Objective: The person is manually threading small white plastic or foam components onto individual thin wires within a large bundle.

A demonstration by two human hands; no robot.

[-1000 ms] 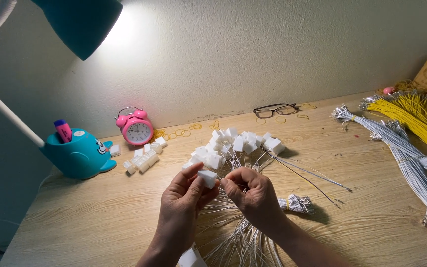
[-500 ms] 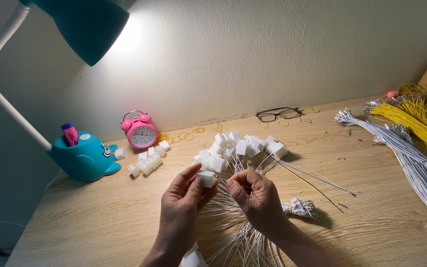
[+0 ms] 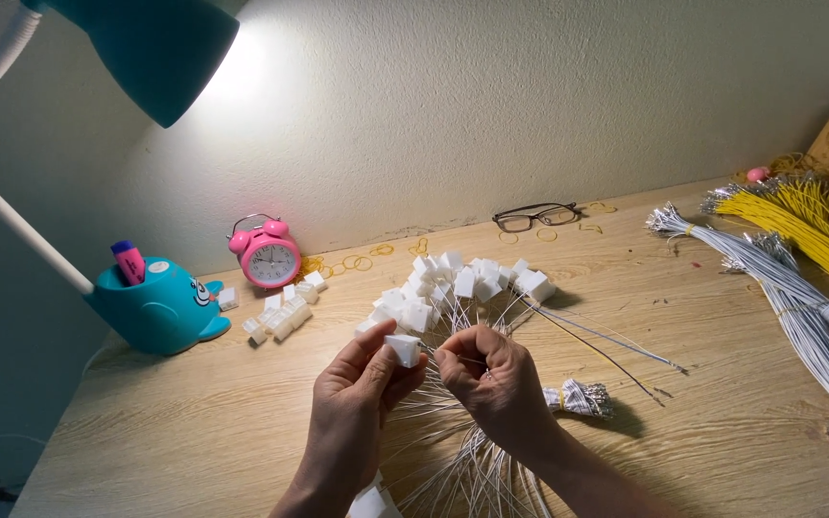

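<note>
My left hand [image 3: 362, 393] pinches a small white plastic connector [image 3: 403, 349] between thumb and fingers. Right beside it, my right hand [image 3: 491, 384] holds a thin white wire [image 3: 431, 357] with its tip at the connector. Under both hands fans out a bunch of white wires [image 3: 453, 460], many ending in white connectors [image 3: 453, 283] piled just beyond my fingers. A short taped bundle of wire ends [image 3: 582, 397] lies to the right of my right wrist.
A teal desk lamp [image 3: 160, 307] with a whale-shaped base stands at left, a pink alarm clock [image 3: 269, 255] and loose white connectors [image 3: 280, 312] beside it. Glasses [image 3: 534, 216] and rubber bands lie by the wall. Yellow wire bundles [image 3: 798, 225] and white wire bundles [image 3: 798, 297] fill the right.
Both hands stay together over the wire bunch with only small finger movements. The view has shifted slightly.
</note>
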